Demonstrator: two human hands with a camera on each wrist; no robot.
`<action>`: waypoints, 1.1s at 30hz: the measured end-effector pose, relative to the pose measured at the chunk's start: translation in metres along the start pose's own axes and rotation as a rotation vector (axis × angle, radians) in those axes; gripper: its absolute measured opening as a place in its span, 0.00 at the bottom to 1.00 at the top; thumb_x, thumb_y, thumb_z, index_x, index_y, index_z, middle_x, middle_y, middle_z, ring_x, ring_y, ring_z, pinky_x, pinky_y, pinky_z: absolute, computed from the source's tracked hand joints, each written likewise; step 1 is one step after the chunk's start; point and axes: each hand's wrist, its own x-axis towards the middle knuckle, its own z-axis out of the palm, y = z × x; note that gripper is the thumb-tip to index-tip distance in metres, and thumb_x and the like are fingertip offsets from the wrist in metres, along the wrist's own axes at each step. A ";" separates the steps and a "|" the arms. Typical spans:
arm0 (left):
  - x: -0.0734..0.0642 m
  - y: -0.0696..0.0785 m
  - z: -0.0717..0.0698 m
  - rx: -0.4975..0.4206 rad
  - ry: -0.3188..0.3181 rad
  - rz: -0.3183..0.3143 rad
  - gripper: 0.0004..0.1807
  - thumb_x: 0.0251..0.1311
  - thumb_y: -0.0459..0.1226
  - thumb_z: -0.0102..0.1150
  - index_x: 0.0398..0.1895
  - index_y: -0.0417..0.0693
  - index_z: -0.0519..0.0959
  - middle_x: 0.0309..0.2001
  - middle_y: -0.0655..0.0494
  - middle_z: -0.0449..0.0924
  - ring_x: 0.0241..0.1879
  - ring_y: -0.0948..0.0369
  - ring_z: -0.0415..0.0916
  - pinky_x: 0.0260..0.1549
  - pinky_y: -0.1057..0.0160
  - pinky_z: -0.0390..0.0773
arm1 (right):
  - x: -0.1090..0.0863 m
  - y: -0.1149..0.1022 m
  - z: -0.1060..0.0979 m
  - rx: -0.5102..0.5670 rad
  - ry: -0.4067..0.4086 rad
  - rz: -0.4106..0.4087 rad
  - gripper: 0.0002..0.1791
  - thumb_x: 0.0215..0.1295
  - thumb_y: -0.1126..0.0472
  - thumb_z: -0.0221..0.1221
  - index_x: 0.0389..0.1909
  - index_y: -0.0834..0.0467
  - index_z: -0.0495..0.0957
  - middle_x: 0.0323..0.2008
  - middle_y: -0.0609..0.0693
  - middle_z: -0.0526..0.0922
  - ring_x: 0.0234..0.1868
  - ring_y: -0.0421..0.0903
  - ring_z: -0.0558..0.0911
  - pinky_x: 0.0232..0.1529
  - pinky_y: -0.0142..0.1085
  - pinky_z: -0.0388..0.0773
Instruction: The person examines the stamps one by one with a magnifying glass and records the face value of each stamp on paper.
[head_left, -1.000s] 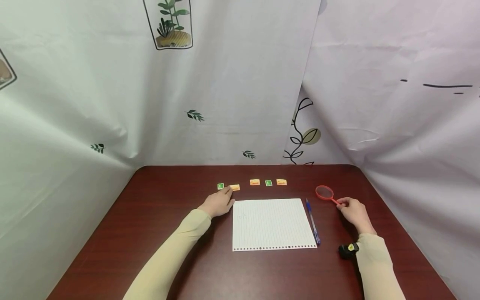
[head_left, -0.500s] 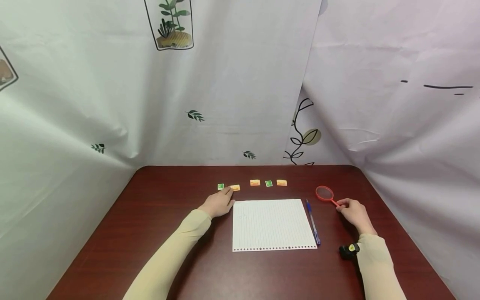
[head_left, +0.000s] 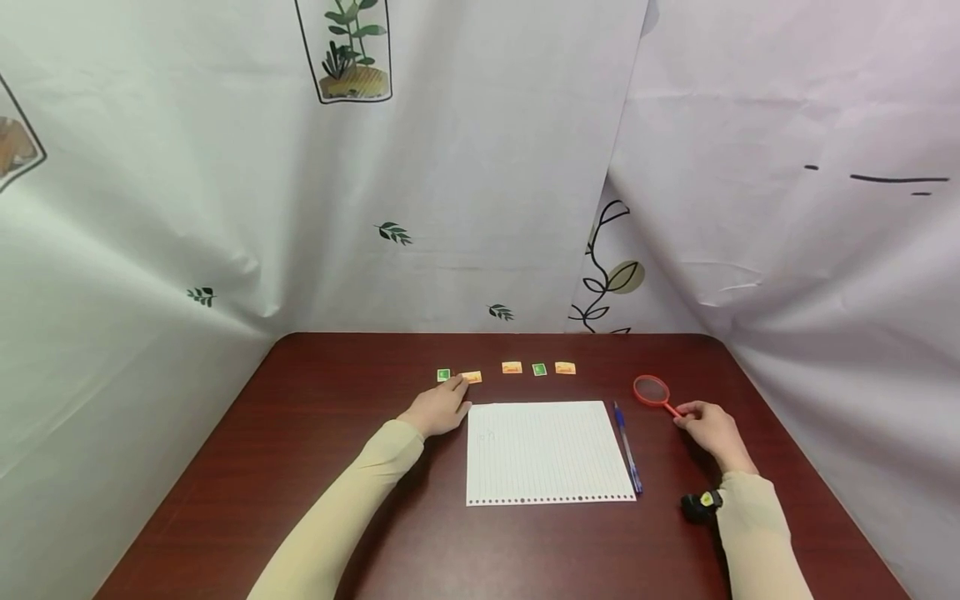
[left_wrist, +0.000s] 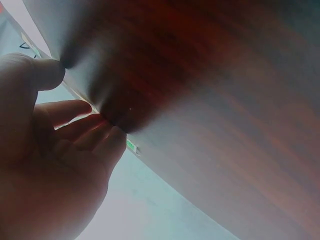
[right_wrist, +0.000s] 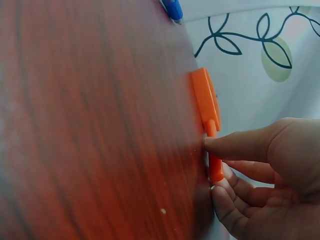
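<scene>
On the right side of the table, my right hand pinches the handle of a red magnifying glass between thumb and fingers. In the right wrist view the magnifying glass appears edge-on, its lens lying close to the tabletop. My left hand rests on the table with fingers extended, the fingertips touching an orange stamp and partly covering it. Just left of that lies a green stamp. In the left wrist view the fingers reach down to the wood, and the stamp beneath them is mostly hidden.
Further right along the back lie an orange stamp, a green stamp and another orange stamp. Between the hands are a lined sheet of paper with faint writing and a blue pen. Printed white cloth surrounds the table.
The head view has tilted up very slightly. Both hands, the magnifying glass and the stamps keep their places on the table.
</scene>
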 end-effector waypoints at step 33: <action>-0.048 0.035 0.001 0.149 0.169 0.201 0.32 0.74 0.49 0.51 0.72 0.36 0.68 0.71 0.42 0.68 0.72 0.48 0.63 0.67 0.50 0.66 | -0.007 -0.043 0.019 0.000 0.043 -0.313 0.16 0.65 0.67 0.64 0.53 0.66 0.81 0.35 0.53 0.81 0.37 0.50 0.79 0.40 0.46 0.75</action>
